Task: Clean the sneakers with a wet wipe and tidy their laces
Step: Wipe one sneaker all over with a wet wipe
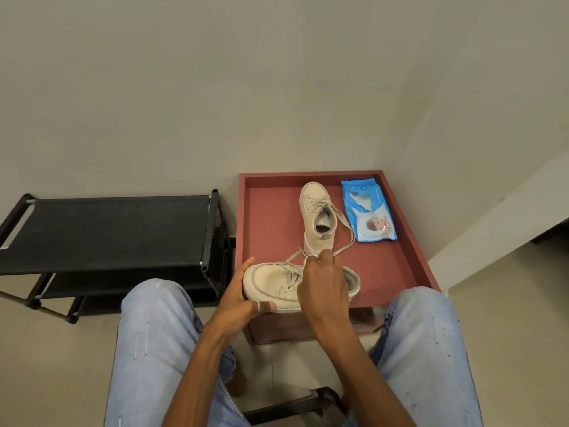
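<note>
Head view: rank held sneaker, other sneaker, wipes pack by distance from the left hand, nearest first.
1. held sneaker: gripped at the toe by the left hand, at the front of the tray.
2. other sneaker: mid-tray, behind the first.
3. wipes pack: back right of the tray.

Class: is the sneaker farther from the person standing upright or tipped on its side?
Upright: the far sneaker sits sole-down on the red table, its opening facing up so the insole shows.
</note>
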Demonstrator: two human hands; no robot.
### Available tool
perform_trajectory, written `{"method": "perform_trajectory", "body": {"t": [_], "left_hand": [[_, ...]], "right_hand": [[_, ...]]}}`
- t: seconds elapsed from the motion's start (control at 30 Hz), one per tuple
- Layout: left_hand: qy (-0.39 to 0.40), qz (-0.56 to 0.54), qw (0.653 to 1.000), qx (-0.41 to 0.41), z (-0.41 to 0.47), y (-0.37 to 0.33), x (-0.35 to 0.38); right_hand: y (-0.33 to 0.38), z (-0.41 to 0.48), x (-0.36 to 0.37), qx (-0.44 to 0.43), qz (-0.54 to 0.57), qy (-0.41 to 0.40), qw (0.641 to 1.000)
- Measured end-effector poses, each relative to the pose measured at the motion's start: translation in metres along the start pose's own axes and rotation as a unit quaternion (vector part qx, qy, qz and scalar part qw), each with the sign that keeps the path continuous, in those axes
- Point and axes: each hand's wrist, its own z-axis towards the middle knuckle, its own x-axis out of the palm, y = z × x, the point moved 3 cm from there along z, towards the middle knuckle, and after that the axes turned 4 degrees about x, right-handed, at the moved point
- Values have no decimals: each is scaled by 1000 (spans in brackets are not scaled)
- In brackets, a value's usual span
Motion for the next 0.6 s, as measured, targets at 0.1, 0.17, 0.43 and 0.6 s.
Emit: {"method": "perform_trajectory", "body": {"t": [0.1,0.17,0.43,0.6], "left_hand": [[1,3,1000,0,1,-1,1],[4,6,1000,-1,0,-2,2],[-9,6,1000,-7,2,0,-1],[-14,11,1000,-6,4,0,-3]], "right_hand": [[-3,0,-5,-24,17,-16,999],[-19,2,-7,-5,65,-19,998],[-112,21,2,132,274,54,951],[-113,22,21,148,334,151,919]]}}
